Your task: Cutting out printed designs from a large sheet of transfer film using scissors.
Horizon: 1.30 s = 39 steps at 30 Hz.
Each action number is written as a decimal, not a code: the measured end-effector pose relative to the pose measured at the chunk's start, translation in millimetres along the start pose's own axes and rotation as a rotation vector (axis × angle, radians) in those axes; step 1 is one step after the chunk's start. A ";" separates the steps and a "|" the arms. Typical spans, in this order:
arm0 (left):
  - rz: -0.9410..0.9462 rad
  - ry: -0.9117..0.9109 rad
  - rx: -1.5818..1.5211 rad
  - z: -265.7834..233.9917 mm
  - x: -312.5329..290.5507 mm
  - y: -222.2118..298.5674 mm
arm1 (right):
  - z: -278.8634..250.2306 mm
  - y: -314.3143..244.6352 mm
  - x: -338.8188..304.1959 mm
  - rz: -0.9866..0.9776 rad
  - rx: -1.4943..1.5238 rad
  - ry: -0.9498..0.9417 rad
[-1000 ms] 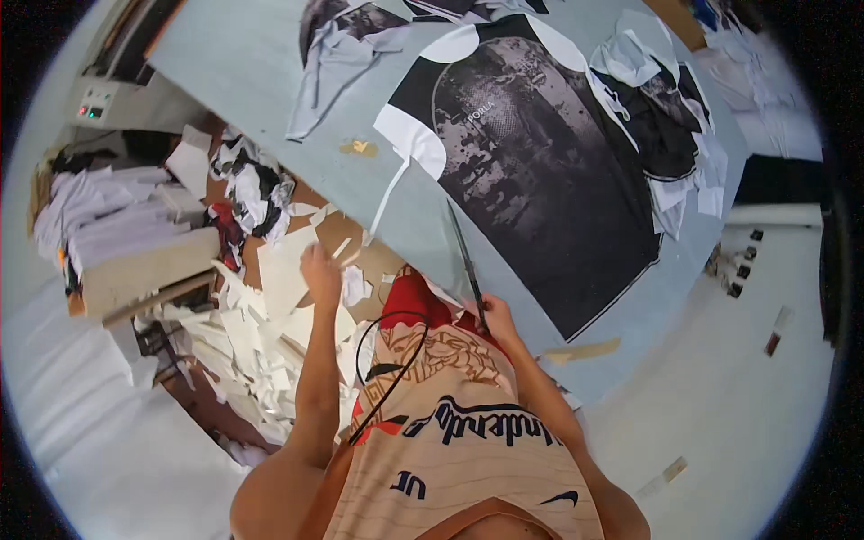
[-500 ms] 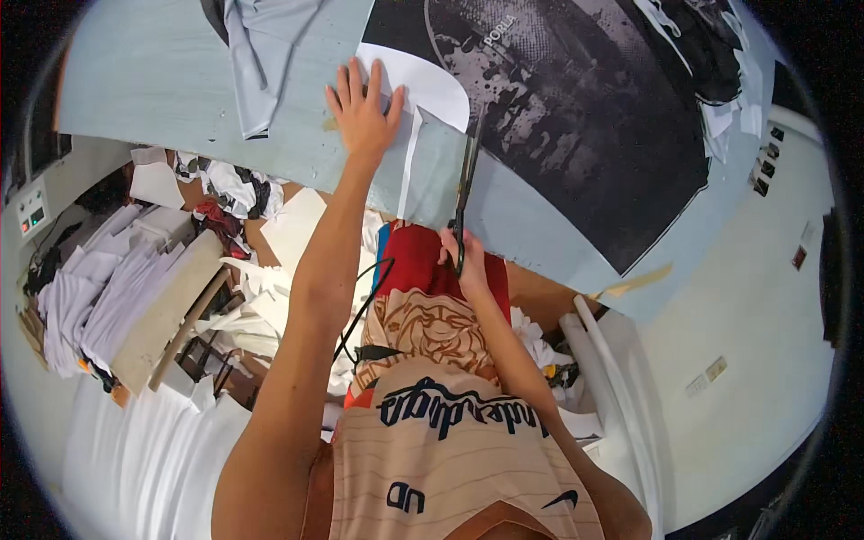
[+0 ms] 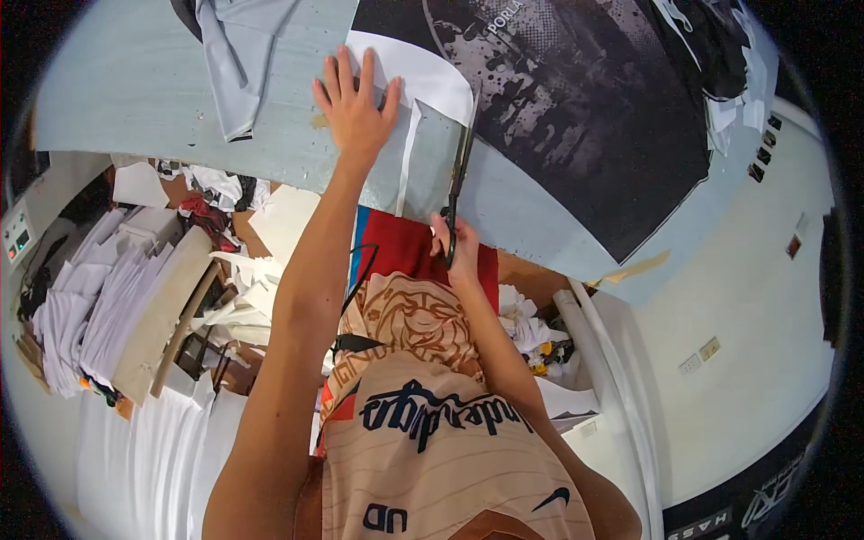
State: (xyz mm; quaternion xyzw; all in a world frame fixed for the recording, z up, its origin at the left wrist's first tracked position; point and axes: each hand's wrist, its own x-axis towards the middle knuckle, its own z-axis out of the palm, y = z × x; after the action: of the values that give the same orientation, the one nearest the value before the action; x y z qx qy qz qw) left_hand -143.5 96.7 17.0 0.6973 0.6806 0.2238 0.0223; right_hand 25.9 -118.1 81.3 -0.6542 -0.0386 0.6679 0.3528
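Note:
My right hand (image 3: 457,252) grips a pair of long black scissors (image 3: 462,166) by the handles, at the table's near edge. Their blades point away from me and meet a black and grey printed fabric piece (image 3: 558,135) where its white margin (image 3: 414,67) ends. My left hand (image 3: 355,117) lies flat with fingers spread, partly on the blue-grey table and with fingertips on the white margin. A narrow white strip (image 3: 409,157) hangs from the margin toward the near edge, between my hands. The exact gap between the blades is hard to make out.
A grey cloth (image 3: 232,72) lies on the table (image 3: 117,99) at the left, and a black garment (image 3: 711,49) at the far right. Below the table are white scraps (image 3: 243,288), stacked white fabric (image 3: 117,288) and upright white rolls (image 3: 612,378). A beige tape strip (image 3: 634,268) sticks at the right edge.
The view has shifted slightly. The scissor tips sit a little farther along the dark fabric's edge. My left hand stays pressed flat near the white margin.

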 end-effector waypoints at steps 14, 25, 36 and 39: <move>0.007 0.071 -0.062 6.1 -0.1 -5.2 | -59.5 -31.8 4.8 -0.023 -0.360 -0.029; -0.074 -0.001 -0.070 -0.4 -16.7 34.5 | -76.3 -58.0 0.2 0.048 -0.463 -0.098; -0.133 -0.039 -0.086 -12.0 -10.5 31.0 | -82.0 -81.0 -4.4 0.063 -0.567 -0.267; -0.115 -0.100 -0.047 -18.4 -8.5 23.7 | -87.7 -74.7 -19.0 0.059 -0.572 -0.242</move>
State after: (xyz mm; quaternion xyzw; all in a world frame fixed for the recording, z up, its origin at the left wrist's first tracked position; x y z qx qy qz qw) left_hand -127.3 81.8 39.1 0.6666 0.7122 0.2028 0.0857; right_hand 134.4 -108.1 123.3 -0.6434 -0.2476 0.7130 0.1279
